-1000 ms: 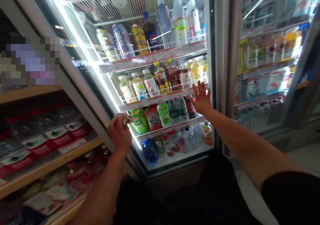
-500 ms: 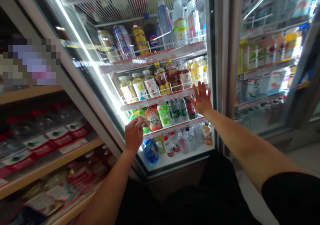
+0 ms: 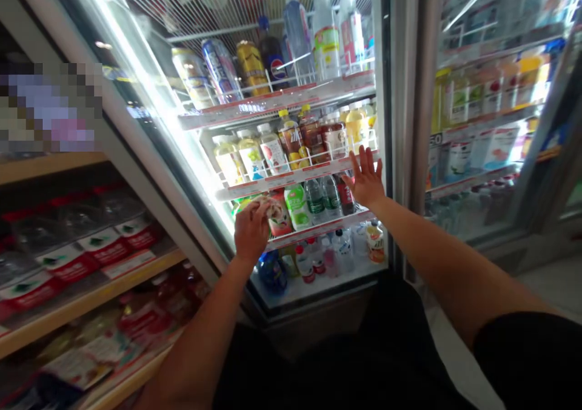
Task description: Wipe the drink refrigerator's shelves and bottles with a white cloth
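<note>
My left hand (image 3: 251, 231) is closed around a crumpled whitish cloth (image 3: 269, 206) and presses it against the glass door (image 3: 150, 119) of a lit drinks fridge, level with the third shelf. Behind the glass at that spot stand green and red-labelled bottles (image 3: 297, 207). My right hand (image 3: 366, 181) lies flat on the same glass near the door's right frame (image 3: 391, 125). Its fingers are spread and pointing up, and it holds nothing.
Inside the fridge, wire shelves carry cans (image 3: 222, 70) at the top, juice bottles (image 3: 273, 152) below and small bottles (image 3: 318, 258) at the bottom. A second glass-door fridge (image 3: 482, 107) stands to the right. Wooden shelves (image 3: 91, 298) with packaged goods run along the left.
My left hand has slid to the right and slightly up across the glass with the cloth, from the door's left edge to the third-shelf bottles. My right hand has stayed put.
</note>
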`<state>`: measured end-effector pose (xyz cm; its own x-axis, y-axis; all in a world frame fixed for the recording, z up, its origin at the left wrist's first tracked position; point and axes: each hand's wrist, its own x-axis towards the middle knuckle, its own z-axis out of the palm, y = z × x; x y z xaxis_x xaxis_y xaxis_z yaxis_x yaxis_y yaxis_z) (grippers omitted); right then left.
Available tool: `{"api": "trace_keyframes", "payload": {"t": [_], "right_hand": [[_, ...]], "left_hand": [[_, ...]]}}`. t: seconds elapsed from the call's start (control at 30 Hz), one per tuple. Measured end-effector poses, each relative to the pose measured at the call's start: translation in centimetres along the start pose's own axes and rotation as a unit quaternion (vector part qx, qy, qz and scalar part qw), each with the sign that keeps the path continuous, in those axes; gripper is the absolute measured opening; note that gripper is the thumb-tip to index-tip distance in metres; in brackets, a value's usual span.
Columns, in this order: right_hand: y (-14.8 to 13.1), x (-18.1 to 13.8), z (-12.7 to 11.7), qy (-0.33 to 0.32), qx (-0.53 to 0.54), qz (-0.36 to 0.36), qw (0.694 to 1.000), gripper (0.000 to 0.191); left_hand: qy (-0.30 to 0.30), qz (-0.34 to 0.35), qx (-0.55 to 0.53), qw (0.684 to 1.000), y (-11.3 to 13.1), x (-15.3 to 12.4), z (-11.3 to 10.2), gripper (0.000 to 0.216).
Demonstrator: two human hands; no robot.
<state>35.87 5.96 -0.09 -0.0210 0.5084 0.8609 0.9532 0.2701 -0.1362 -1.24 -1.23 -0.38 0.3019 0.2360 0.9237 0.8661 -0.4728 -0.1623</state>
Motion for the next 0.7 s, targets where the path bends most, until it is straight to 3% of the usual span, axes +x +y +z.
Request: {"api": "trace_keyframes", "payload": {"t": [0.13, 0.37, 0.57, 0.7], "right_hand": [[0.0, 0.0, -0.2, -0.006, -0.005, -0.001, 1.000, 0.075], [-0.1, 0.0, -0.5, -0.012, -0.004, 0.003, 1.000, 0.074], [0.0, 0.0, -0.4, -0.009, 0.002, 0.001, 1.000, 0.074], [0.1, 0.0, -0.3, -0.011, 0.001, 0.000, 1.000, 0.075]], "left_hand": [[0.033, -0.031, -0.009, 0.999, 0.8, 1.4, 0.7, 0.044], [-0.065, 0.032, 0.004, 0.997, 3.7, 0.3, 1.9, 0.043], [-0.029, 0.007, 0.022, 0.999, 4.6, 3.6, 2.3, 0.043], [-0.056, 0.042, 0.021, 0.997, 5.9, 3.0, 3.3, 0.044]]}}
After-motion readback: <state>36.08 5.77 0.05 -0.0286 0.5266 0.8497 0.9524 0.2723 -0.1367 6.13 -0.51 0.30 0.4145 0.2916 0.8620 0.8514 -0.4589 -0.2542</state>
